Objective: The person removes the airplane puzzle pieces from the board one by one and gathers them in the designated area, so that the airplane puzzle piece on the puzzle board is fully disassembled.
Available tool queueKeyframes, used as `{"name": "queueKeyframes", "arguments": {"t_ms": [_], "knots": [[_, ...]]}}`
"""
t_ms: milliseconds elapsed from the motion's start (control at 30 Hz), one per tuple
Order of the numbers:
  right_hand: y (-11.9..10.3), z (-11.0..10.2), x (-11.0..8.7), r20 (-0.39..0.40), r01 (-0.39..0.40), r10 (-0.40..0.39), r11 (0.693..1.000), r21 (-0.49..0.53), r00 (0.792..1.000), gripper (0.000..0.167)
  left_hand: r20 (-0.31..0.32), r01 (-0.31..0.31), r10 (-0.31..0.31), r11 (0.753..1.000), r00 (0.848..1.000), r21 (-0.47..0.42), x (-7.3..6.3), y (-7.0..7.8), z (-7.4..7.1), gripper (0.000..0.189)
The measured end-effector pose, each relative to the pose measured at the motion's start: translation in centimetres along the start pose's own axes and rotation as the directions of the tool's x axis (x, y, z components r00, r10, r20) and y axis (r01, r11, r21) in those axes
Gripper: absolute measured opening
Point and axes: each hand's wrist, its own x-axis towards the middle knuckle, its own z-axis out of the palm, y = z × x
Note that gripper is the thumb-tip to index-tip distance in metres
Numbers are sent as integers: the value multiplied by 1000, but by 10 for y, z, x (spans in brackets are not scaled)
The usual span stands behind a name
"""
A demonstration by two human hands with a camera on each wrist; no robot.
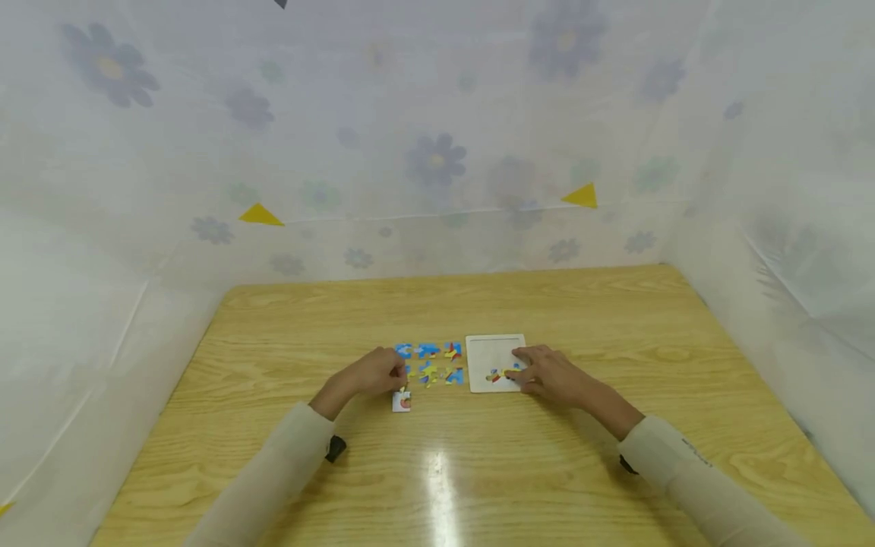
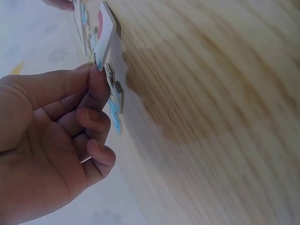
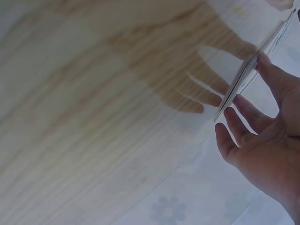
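Note:
My left hand (image 1: 372, 372) pinches a white jigsaw puzzle piece (image 1: 401, 402) with a pinkish-red print between thumb and index finger. In the left wrist view this piece (image 2: 105, 35) is tilted up off the wood, and the other fingers curl loosely below. Just beyond it, several blue, yellow and red puzzle pieces (image 1: 428, 371) lie in rows. My right hand (image 1: 557, 376) rests at the right edge of a pale square puzzle tray (image 1: 478, 346), fingers extended over it. Colourful pieces (image 1: 494, 375) lie along the tray's lower part, partly hidden by those fingers.
The wooden table (image 1: 437, 311) carries the tray and pieces near its middle. White flower-patterned sheeting (image 1: 437, 243) hangs behind and along both sides, with yellow triangles (image 1: 581, 196) on it. Dark straps show at both sleeve ends.

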Motion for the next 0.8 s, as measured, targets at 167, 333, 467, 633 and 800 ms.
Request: {"name": "queueKeyframes", "arguments": {"t_ms": [167,333,467,633,800], "knots": [[-1,0,0,20,-13,13,1000,-14,1000,31,-21,7,-6,999,1000,52,-1,3,2,16],[-2,-1,0,13,-4,5,1000,-25,1000,32,-36,45,-41,994,998,103,0,5,4,14],[-2,-2,-1,6,-7,7,1000,-31,1000,32,-71,59,-49,988,996,146,0,6,6,14],[-4,-2,-2,4,-20,20,1000,-24,1000,33,-102,62,-45,984,994,169,0,7,7,13],[-4,-2,-1,5,-26,27,999,-25,1000,33,-107,63,-47,986,993,152,-1,6,7,13]]}}
